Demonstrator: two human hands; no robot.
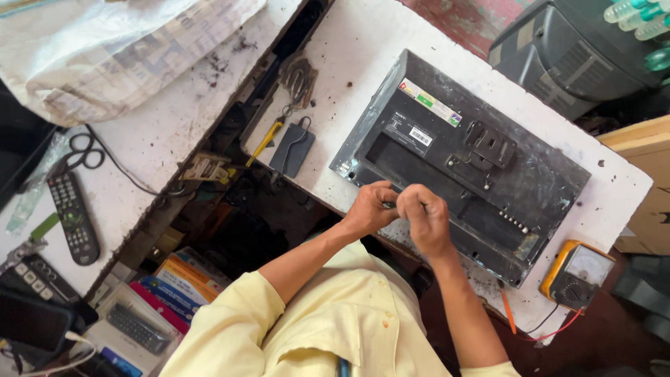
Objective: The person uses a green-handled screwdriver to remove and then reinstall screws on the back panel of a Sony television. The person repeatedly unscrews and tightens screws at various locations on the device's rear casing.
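both hands [398, 211] closed around a small tool [388, 204] over television back [502, 195]

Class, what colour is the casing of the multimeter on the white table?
Yellow-orange casing on the multimeter, with a grey face; head view.

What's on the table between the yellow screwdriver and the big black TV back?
A small dark grey flat box with a cord lies there, between the yellow screwdriver and the black panel, on the white table, in the head view.

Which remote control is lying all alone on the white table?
The black remote with grey buttons, left of the scissors. The other remote sits on the pile of books below.
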